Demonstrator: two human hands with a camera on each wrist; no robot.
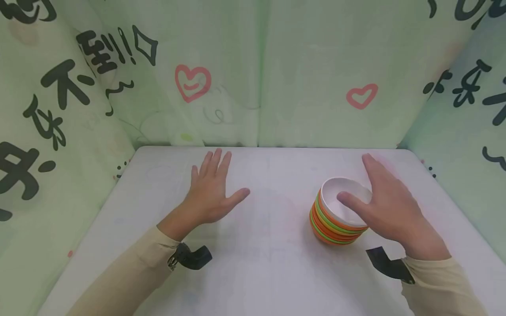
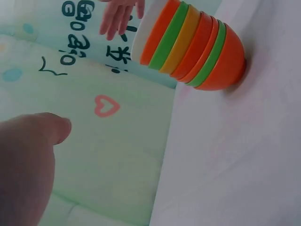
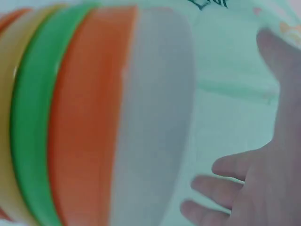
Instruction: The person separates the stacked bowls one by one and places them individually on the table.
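Observation:
A stack of nested bowls (image 1: 336,228) in orange, green and yellow, with a white one on top, stands upright on the right half of the table. My right hand (image 1: 389,204) hovers above and beside its right rim, fingers straight and thumb spread over the bowl's mouth. In the right wrist view a gap shows between that hand (image 3: 254,188) and the white top bowl (image 3: 153,108). Over the left half of the table my left hand (image 1: 211,193) is held out flat with fingers spread, touching nothing. The left wrist view shows its thumb and the whole bowl stack (image 2: 193,52).
The white table (image 1: 253,272) has rounded far corners. Pale green curtains (image 1: 300,87) with dark lettering and red hearts hang close behind it and along both sides. Black straps (image 1: 197,257) sit at both wrists.

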